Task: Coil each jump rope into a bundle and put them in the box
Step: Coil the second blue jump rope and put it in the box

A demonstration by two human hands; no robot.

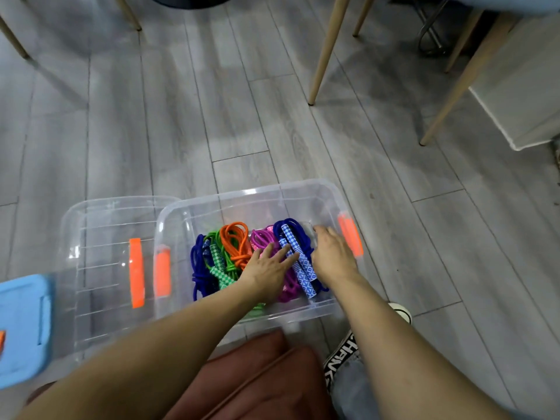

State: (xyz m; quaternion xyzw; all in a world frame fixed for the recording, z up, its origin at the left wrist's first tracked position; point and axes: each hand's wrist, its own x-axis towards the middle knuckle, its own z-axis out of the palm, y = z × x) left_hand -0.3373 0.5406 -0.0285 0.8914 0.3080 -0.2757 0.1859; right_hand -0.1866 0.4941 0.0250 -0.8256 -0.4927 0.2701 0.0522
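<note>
Since both hands are down inside the clear plastic storage box (321,189), I'd guess it's a tidy-up to pack the bundles tight: the left hand (266,269) lies flat, fingers straight, on the purple coiled rope (263,237), and the right hand (331,256) rests loose, gripping nothing, beside the dark blue rope with checkered handles (298,262). Left of the left hand sit the orange (235,241), green (219,262) and another blue bundle (198,268). Only writing is black letters on a shoe strap (341,357) under the right forearm, too blurry to read for sure.

Grey wood-plank floor (212,101), pale wooden chair legs (325,50) stood on it at upper right, clear lid with an orange latch (103,268) lay flat at left, light blue lid (21,325) at the far left edge, reddish-brown cushion (257,380) at bottom.
</note>
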